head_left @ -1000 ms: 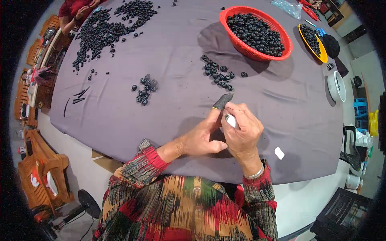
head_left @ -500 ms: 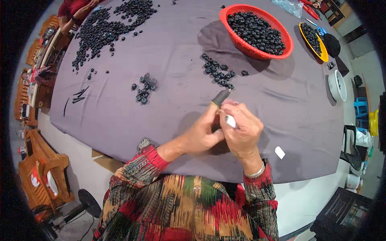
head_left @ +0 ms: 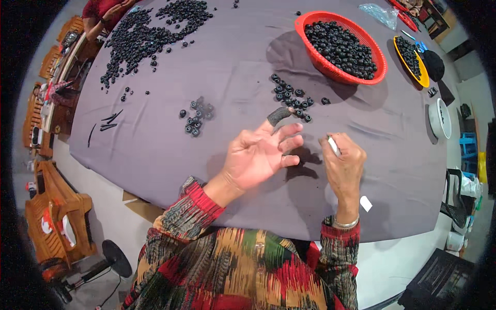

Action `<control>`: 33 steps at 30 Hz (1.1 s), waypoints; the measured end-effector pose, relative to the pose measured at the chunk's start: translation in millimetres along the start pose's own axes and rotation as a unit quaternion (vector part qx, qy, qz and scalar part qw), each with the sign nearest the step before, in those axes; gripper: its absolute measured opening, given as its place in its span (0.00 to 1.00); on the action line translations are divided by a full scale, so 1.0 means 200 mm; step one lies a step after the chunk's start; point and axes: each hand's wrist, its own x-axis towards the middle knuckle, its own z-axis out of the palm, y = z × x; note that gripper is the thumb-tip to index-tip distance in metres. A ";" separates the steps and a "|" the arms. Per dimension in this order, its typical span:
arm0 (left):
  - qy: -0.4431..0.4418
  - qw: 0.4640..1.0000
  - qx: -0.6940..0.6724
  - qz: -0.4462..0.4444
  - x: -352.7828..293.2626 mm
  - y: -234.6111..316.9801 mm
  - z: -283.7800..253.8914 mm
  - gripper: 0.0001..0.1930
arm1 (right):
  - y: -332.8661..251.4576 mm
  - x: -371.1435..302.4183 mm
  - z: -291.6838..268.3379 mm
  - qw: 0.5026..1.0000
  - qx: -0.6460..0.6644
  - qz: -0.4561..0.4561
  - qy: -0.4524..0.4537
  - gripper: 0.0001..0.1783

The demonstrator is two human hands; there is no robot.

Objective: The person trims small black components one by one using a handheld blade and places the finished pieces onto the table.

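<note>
1 red basket (head_left: 323, 63) toward the tbl's (head_left: 248, 67) far edge; 1 yellow plate (head_left: 425, 80) + 1 white bowl (head_left: 433, 121) along the R edge. Approx 12 black beads in the L clump (head_left: 190, 121), approx 15 in the R clump (head_left: 288, 96), 1 stray bead (head_left: 325, 101). Far L corner spread (head_left: 137, 46): too many to count lol. 4ish dark strips (head_left: 108, 126), L edge. 1 white chip (head_left: 366, 203) nr the near edge, 1 white item (head_left: 334, 146) in R hand (head_left: 345, 163).

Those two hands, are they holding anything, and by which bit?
The right hand holds a small white thing; one end pokes out, but the gripped part is hidden. The left hand is open, seemingly empty.
</note>
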 end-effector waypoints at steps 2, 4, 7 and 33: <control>0.021 0.999 0.041 0.017 -0.01 0.01 0.01 0.30 | 0.03 -0.01 -0.01 1.000 -0.005 -0.010 -0.016 0.07; 0.070 0.980 0.166 0.087 0.00 0.04 0.03 0.27 | 0.05 -0.01 -0.01 0.999 -0.010 -0.017 -0.037 0.07; 0.226 0.632 0.666 0.325 0.01 0.05 -0.01 0.16 | 0.05 0.02 -0.04 0.995 -0.039 0.035 -0.086 0.07; 0.137 0.953 0.268 0.042 0.00 0.05 -0.03 0.16 | -0.03 0.00 0.03 0.987 0.093 -0.094 -0.093 0.08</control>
